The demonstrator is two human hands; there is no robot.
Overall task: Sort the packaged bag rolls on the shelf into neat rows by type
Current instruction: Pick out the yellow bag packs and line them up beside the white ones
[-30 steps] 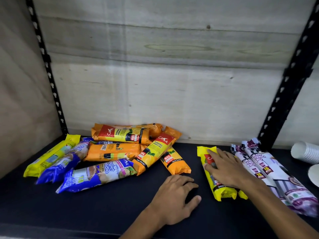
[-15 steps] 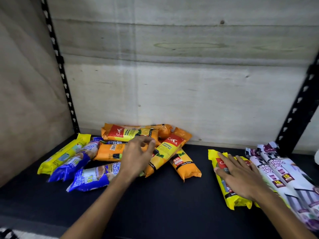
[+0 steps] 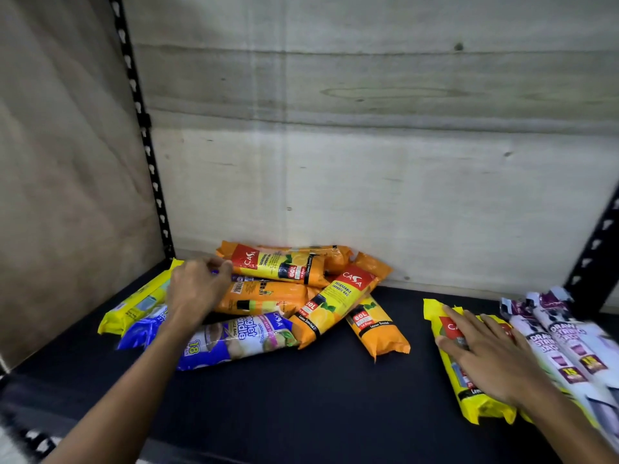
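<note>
Since half a second ago the left hand [image 3: 197, 289] has slid toward nine o'clock across the orange rolls [image 3: 268, 296], fingers curled on the pile, grip unclear, while the right hand [image 3: 482, 356] stays flat, fingers spread, on the yellow roll [image 3: 469, 393].

Orange rolls [image 3: 301, 289]: about five packs in a loose crossed pile by the back wall.
Blue rolls [image 3: 231, 339]: two, lying at the pile's front left.
Yellow roll [image 3: 134, 306]: far left, slanted.
Yellow rolls at right [image 3: 469, 380]: lying side by side.
White-purple rolls [image 3: 562, 343]: beside them, parallel.
</note>
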